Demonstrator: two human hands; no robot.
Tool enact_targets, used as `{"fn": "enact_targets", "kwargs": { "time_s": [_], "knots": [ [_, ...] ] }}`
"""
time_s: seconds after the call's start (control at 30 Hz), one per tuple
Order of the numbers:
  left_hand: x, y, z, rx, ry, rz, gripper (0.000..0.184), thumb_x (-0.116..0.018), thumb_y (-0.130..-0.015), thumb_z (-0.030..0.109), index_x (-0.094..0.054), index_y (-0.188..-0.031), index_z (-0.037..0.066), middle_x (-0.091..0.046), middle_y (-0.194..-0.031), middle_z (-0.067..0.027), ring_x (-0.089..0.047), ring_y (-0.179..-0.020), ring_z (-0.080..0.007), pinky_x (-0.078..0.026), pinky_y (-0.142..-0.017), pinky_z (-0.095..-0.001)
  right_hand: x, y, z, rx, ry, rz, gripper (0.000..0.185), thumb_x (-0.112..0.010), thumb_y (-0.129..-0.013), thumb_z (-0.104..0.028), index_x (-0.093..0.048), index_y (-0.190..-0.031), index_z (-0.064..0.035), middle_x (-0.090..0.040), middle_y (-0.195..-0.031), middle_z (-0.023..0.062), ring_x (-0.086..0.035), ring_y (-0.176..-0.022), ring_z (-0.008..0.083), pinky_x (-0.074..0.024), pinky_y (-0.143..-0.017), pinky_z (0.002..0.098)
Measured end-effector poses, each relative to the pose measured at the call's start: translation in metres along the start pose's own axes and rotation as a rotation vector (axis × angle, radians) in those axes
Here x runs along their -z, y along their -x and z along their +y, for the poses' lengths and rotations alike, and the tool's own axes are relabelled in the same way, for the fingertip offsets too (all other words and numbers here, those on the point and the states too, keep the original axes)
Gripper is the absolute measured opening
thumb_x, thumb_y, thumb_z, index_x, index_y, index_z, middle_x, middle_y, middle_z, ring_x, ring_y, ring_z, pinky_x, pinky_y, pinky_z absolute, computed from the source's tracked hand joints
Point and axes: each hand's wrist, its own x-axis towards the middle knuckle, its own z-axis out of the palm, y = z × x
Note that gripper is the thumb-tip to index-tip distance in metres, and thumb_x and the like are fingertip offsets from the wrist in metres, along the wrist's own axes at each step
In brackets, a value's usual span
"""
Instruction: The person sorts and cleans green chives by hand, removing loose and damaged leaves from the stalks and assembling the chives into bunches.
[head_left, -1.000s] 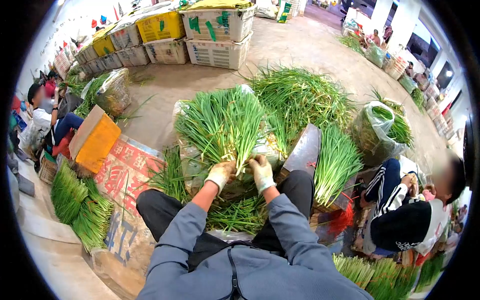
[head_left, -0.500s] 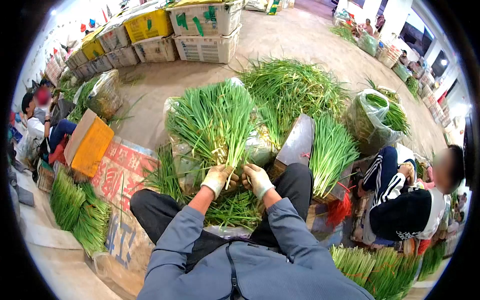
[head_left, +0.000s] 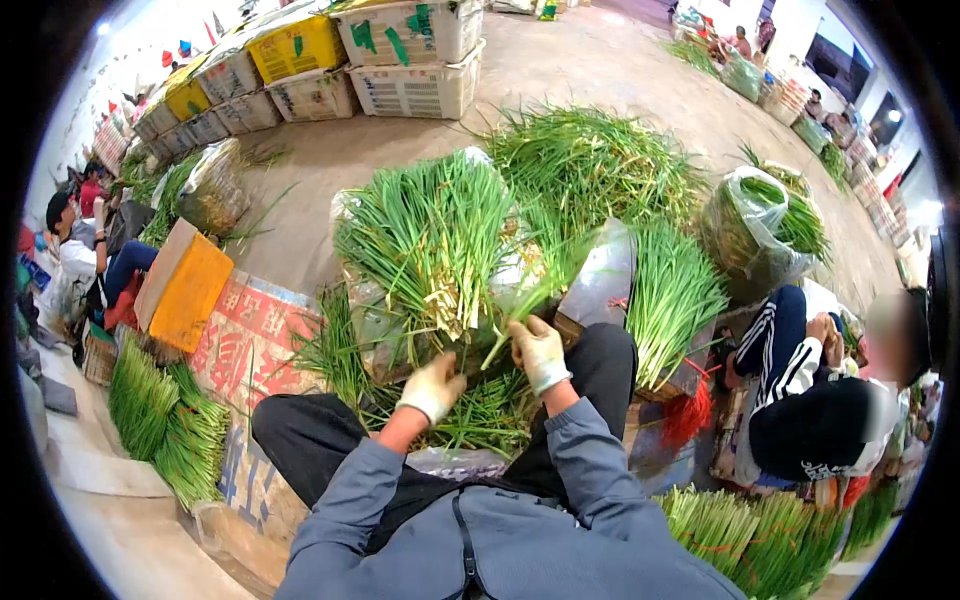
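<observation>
In my gloved right hand (head_left: 540,352), a small bunch of garlic chives (head_left: 520,310) is gripped by the pale stem ends, its blurred leaves pointing up and right. My gloved left hand (head_left: 433,388) is lower and to the left, apart from the bunch, above loose green leaves (head_left: 470,420) between my knees. Its fingers are curled and smeared, so whether they hold anything is unclear. Just beyond both hands a large heap of chives (head_left: 430,240) lies with its pale stems towards me. To the right, neatly aligned chives (head_left: 670,300) rest beside a grey board (head_left: 600,270).
A loose green pile (head_left: 590,165) lies behind the heap. Stacked crates (head_left: 415,90) stand at the back left, and an orange-faced box (head_left: 188,305) at the left. A person (head_left: 810,400) sits close on my right, near a filled plastic bag (head_left: 755,240). Tied bundles (head_left: 755,535) lie front right.
My hands have moved apart from the heap's stem ends. The right has gone right with a small bunch of chives; the left has dropped slightly towards me.
</observation>
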Motion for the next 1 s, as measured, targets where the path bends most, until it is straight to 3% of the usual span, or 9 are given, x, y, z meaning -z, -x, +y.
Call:
{"fn": "enact_targets", "kwargs": {
  "time_s": [0.07, 0.13, 0.17, 0.2, 0.27, 0.37, 0.4, 0.5, 1.0],
  "knots": [
    [0.018, -0.008, 0.015, -0.226, 0.372, 0.031, 0.068, -0.072, -0.086, 0.034, -0.046, -0.142, 0.005, -0.064, -0.126, -0.0221, -0.064, -0.115, -0.0327, -0.049, -0.099, -0.0377, -0.010, 0.007, 0.004, -0.028, 0.222, -0.130, 0.018, -0.066, -0.094, -0.020, -0.065, -0.094, -0.0020, -0.058, -0.065, 0.0004, -0.051, -0.052, 0.0093, -0.0413, -0.048, 0.0258],
    [0.025, -0.017, 0.027, -0.367, 0.444, -0.163, 0.066, -0.075, -0.085, 0.032, -0.048, -0.138, 0.004, -0.067, -0.117, -0.0184, -0.066, -0.106, -0.0294, -0.051, -0.094, -0.0360, -0.032, 0.004, 0.012, 0.210, 0.280, -0.280, 0.022, -0.065, -0.095, -0.021, -0.067, -0.101, 0.0005, -0.065, -0.076, 0.0029, -0.059, -0.068, 0.0109, -0.0481, -0.062, 0.0256],
    [0.016, -0.026, 0.014, -0.272, 0.451, -0.246, 0.057, -0.074, -0.086, 0.031, -0.053, -0.131, 0.003, -0.070, -0.105, -0.0141, -0.068, -0.087, -0.0252, -0.056, -0.082, -0.0357, -0.024, 0.001, 0.009, 0.227, 0.476, -0.362, 0.026, -0.064, -0.096, -0.022, -0.069, -0.109, 0.0008, -0.068, -0.085, 0.0042, -0.061, -0.079, 0.0103, -0.0489, -0.071, 0.0250],
    [0.037, -0.011, 0.039, -0.048, 0.550, -0.332, 0.048, -0.071, -0.089, 0.028, -0.056, -0.127, 0.002, -0.071, -0.100, -0.0126, -0.067, -0.070, -0.0198, -0.057, -0.068, -0.0347, -0.022, -0.009, 0.021, 0.465, 0.620, -0.233, 0.029, -0.063, -0.097, -0.024, -0.070, -0.114, -0.0007, -0.068, -0.083, 0.0047, -0.059, -0.077, 0.0094, -0.0483, -0.069, 0.0263],
    [0.038, -0.030, 0.010, -0.053, 0.492, -0.294, 0.040, -0.066, -0.093, 0.023, -0.059, -0.125, 0.001, -0.072, -0.094, -0.0108, -0.062, -0.057, -0.0152, -0.054, -0.055, -0.0291, -0.007, -0.019, 0.008, 0.221, 0.509, -0.117, 0.035, -0.061, -0.099, -0.028, -0.068, -0.118, 0.0000, -0.067, -0.078, 0.0040, -0.056, -0.067, 0.0125, -0.0481, -0.063, 0.0314],
    [0.066, -0.016, 0.005, -0.053, 0.669, -0.023, 0.036, -0.060, -0.097, 0.024, -0.060, -0.125, 0.002, -0.073, -0.089, -0.0085, -0.056, -0.051, -0.0104, -0.047, -0.047, -0.0237, 0.019, -0.018, -0.006, 0.417, 0.638, -0.007, 0.031, -0.060, -0.099, -0.025, -0.069, -0.117, -0.0003, -0.065, -0.075, 0.0012, -0.054, -0.061, 0.0114, -0.0460, -0.057, 0.0291],
    [0.079, -0.012, 0.009, -0.124, 0.773, 0.029, 0.035, -0.059, -0.098, 0.023, -0.059, -0.126, 0.002, -0.073, -0.088, -0.0074, -0.054, -0.050, -0.0089, -0.045, -0.045, -0.0219, 0.007, 0.011, -0.048, 0.039, 0.457, -0.049, 0.026, -0.059, -0.100, -0.022, -0.070, -0.113, -0.0019, -0.059, -0.069, -0.0018, -0.047, -0.056, 0.0064, -0.0399, -0.052, 0.0242],
    [0.091, 0.001, 0.021, -0.151, 0.809, 0.145, 0.046, -0.059, -0.101, 0.026, -0.051, -0.135, -0.004, -0.072, -0.085, -0.0049, -0.047, -0.048, -0.0020, -0.038, -0.044, -0.0175, -0.003, 0.045, -0.077, 0.044, 0.441, -0.067, 0.022, -0.057, -0.100, -0.020, -0.070, -0.106, -0.0026, -0.055, -0.063, -0.0027, -0.047, -0.053, 0.0035, -0.0357, -0.048, 0.0216],
    [0.079, -0.017, 0.020, -0.094, 0.918, 0.106, 0.042, -0.057, -0.101, 0.026, -0.051, -0.132, -0.003, -0.071, -0.091, -0.0078, -0.047, -0.049, -0.0040, -0.040, -0.047, -0.0175, 0.032, 0.018, -0.017, -0.103, 0.545, -0.071, 0.023, -0.057, -0.102, -0.022, -0.067, -0.115, -0.0058, -0.059, -0.071, -0.0022, -0.051, -0.058, 0.0028, -0.0424, -0.052, 0.0190]
  ]
}}
